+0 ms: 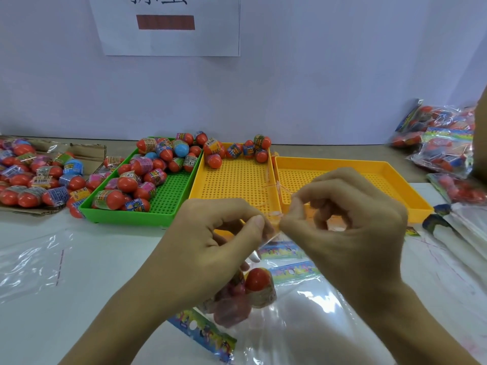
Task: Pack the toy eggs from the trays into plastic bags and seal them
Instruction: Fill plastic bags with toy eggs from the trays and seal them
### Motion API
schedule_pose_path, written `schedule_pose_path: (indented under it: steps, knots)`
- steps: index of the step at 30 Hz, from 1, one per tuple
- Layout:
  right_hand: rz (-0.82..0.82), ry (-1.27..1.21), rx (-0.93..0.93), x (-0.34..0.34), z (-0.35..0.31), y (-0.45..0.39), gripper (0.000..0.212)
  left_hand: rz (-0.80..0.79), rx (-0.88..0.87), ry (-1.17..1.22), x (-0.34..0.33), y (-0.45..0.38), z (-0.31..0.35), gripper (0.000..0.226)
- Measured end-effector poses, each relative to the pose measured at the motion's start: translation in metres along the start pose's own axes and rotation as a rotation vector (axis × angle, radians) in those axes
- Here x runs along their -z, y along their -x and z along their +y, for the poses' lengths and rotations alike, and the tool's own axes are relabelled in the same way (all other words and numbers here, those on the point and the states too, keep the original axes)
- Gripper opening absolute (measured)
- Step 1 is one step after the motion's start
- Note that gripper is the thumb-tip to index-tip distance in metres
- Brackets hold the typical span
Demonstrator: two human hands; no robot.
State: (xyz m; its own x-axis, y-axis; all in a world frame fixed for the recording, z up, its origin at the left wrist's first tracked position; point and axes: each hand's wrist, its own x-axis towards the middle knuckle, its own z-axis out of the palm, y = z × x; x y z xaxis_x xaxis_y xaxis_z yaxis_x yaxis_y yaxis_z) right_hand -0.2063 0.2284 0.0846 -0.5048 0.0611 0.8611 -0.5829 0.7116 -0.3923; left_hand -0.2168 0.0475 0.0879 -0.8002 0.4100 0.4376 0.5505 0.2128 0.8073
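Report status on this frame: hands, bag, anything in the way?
Left hand and right hand both pinching top of plastic bag. Toy eggs already inside, hanging below. Nothing blocking; empty bags lie alongside.

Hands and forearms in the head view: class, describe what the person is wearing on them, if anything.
Both the left hand and the right hand are bare: no gloves, rings, watch or bracelet show. Both forearms are uncovered right to the bottom edge of the picture, so no sleeve is in view. No markings show on them.
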Motion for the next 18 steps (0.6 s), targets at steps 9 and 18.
schedule_pose_path:
  steps: [9, 18]
  knots:
    - [-0.058, -0.174, 0.012, 0.007, 0.0, -0.006, 0.003, 0.119, 0.033, 0.0, 0.009, -0.002, -0.004, 0.019]
    - [-0.195, -0.116, 0.041, 0.0, -0.003, -0.001, 0.012, 0.016, -0.093, -0.025, 0.004, -0.001, 0.0, 0.02]
